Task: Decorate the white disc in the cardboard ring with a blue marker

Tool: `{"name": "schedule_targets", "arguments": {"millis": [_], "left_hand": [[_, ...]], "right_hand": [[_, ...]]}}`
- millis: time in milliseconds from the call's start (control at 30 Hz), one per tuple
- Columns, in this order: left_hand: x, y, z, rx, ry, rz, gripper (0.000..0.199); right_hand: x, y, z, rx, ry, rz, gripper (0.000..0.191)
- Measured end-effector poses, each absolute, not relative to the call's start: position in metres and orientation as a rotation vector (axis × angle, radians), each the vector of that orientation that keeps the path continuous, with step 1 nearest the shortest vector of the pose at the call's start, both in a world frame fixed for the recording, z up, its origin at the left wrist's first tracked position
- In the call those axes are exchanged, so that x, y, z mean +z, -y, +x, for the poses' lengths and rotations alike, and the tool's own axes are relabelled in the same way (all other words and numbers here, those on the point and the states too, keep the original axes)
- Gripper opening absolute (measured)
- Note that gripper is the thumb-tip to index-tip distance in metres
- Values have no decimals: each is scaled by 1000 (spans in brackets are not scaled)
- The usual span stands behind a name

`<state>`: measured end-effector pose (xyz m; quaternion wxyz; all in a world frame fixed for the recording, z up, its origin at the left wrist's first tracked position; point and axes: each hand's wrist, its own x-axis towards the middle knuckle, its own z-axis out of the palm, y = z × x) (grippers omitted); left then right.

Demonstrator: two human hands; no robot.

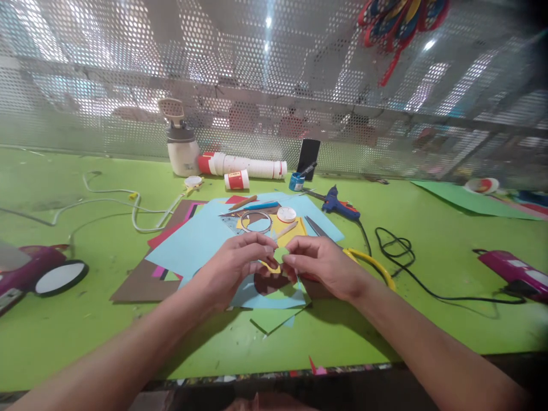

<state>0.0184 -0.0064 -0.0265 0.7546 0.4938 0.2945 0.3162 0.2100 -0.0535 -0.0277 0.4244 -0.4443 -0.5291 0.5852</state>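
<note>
Green paper is pinched between the two hands: a small cut piece (281,254), with a small yellow piece (270,268) beside it. The left hand (240,260) has its fingers nearly closed, their tips on the green piece's left side; the right hand (323,262) grips its right side, thumb and forefinger almost together.

Both hands are above light-blue sheets (184,245) spread over a brown sheet (141,279) on the green counter (445,240). Just beyond the fingers lie a round ring (243,221), a white lid (286,214), a brown pencil (243,203) and a blue pen (263,205). Scissors with yellow handles (370,258) lie just right of the right hand, and a blue glue gun (338,204) rests farther back.

Along the rear stand a white spray bottle (182,155), a blue jar (296,182) and a black upright panel (309,158). Stacked paper cups (252,166) lie sideways, with a single red-and-white cup (237,180) in front. Magenta tools lie at far left (34,268) and far right (514,271).
</note>
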Motion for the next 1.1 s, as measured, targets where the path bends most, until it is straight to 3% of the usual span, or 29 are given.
{"name": "schedule_targets", "arguments": {"millis": [200,400,1100], "left_hand": [[-28,7,21,675,-620,1093,22],[-25,10,22,668,-625,1110,11],[-28,7,22,690,-661,1118,16]], "right_hand": [[-27,55,210,1427,1299,-1096,28],[-29,56,210,1421,1278,-1091,27],[-24,57,200,1341,1175,-1106,19]]}}
